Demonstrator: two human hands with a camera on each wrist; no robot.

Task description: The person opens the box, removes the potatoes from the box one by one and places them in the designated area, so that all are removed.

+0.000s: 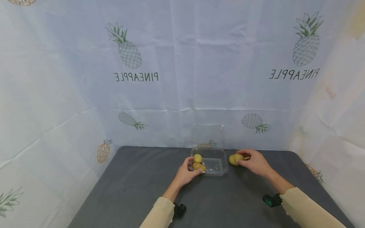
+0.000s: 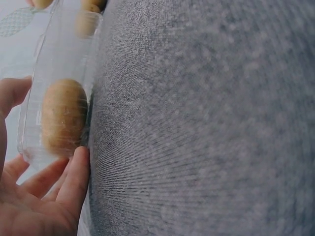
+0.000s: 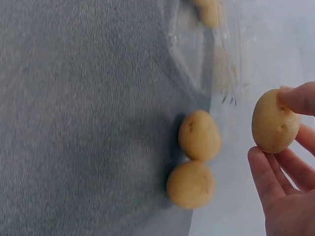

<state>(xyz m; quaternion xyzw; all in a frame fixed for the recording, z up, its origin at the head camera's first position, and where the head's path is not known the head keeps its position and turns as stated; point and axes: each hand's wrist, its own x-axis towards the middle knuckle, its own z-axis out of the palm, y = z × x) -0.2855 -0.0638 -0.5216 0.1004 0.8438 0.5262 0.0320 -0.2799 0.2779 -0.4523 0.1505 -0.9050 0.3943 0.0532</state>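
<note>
Clear plastic forms the clamshell container (image 1: 216, 173), which sits open near the far edge of a dark grey cloth-covered table (image 1: 137, 183), its see-through lid (image 1: 208, 136) raised against the curtain (image 1: 185, 91) behind. Potatoes lie inside at the left end: a yellowish one (image 1: 197, 158) toward the back and a browner shape (image 1: 199, 167) nearer the front, which may be one potato or two. The rest of the container's floor shows bare.

The left hand (image 1: 185, 174) grips that left end, thumb on the near side and fingers bent around the outside — a partly spread hold on the plastic. The right hand (image 1: 255, 162) is just beyond the container's right side, pinching a pale potato (image 3: 275, 121) between thumb and fingertips. That potato is held up clear of the table, while a rounded potato (image 3: 199, 135) and a second loose potato (image 3: 191, 185) rest below it on the cloth, touching or nearly so.

Cream sleeves (image 1: 308, 205) cover both forearms, with a small dark device (image 1: 179, 209) by the left wrist. Pale and creased, the curtain carries pineapple drawings — two standing above the word PINEAPPLE in mirror writing.
</note>
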